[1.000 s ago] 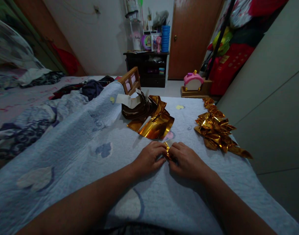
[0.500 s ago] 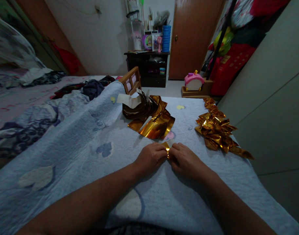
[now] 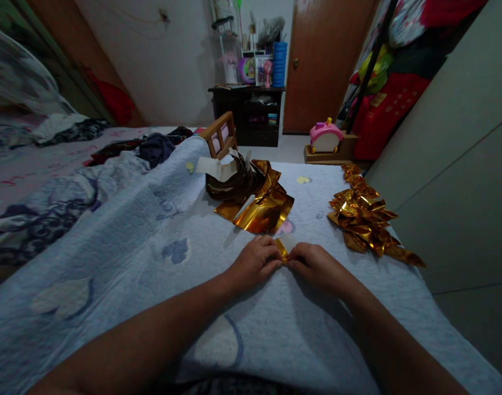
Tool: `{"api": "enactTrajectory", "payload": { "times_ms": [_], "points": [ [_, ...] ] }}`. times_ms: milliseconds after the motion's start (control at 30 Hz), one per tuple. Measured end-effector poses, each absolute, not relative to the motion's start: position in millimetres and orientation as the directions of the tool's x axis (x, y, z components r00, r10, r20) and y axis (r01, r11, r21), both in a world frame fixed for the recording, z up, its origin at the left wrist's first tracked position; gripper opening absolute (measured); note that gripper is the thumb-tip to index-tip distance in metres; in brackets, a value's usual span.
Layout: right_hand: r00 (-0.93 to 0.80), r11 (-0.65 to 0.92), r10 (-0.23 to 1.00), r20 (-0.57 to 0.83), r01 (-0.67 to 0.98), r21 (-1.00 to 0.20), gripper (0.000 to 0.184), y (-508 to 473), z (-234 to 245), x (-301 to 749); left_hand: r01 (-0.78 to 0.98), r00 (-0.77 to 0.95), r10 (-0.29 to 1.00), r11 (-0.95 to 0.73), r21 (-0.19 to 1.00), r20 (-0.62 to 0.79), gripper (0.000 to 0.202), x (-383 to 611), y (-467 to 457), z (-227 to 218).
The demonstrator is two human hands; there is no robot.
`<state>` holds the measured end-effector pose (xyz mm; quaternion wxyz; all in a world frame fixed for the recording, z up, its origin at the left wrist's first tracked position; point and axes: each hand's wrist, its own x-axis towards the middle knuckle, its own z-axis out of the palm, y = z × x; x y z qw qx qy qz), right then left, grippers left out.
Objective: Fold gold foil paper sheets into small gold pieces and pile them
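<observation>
Between my two hands is a small piece of gold foil paper (image 3: 282, 250), partly hidden by the fingers. My left hand (image 3: 257, 259) pinches its left side, thumb and fingers together. On the other side, my right hand (image 3: 312, 265) grips the lower right edge with thumb and fingertips. Both hands rest low over the bedspread (image 3: 218, 241). Just beyond them lies a stack of foil paper sheets (image 3: 234, 181), brown and white at the edges, with loose gold sheets (image 3: 267, 211) at its front. To the right sits a pile of folded gold foil pieces (image 3: 366, 219).
A wooden bed rail (image 3: 223, 136) rises behind the stack. Rumpled clothes and bedding (image 3: 152, 148) lie on the left. A pink toy (image 3: 326, 136) stands beyond the far edge, and a pale cabinet (image 3: 460, 181) borders the right side.
My right hand has shifted slightly right, its fingers drawn back along the foil. The foil strip between the hands looks narrower and more tilted. The stack and the pile have not moved.
</observation>
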<state>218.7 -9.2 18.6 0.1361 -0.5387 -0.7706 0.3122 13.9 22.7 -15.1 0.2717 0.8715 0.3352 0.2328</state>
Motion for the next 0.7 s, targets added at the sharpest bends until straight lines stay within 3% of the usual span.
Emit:
{"api": "enactTrajectory", "payload": {
  "times_ms": [333, 700],
  "points": [
    [-0.292, 0.157, 0.942, -0.166, 0.82, -0.551, 0.02, -8.2, 17.7, 216.9, 0.548, 0.628, 0.754, -0.604, 0.579, 0.193, 0.009, 18.3, 20.4, -14.2],
    [-0.162, 0.078, 0.966, -0.201, 0.927, -0.368, 0.024, -10.9, 19.7, 209.1, 0.612, 0.583, 0.793, -0.572, 0.547, 0.177, 0.009, 21.5, 17.9, -14.0]
  ]
}}
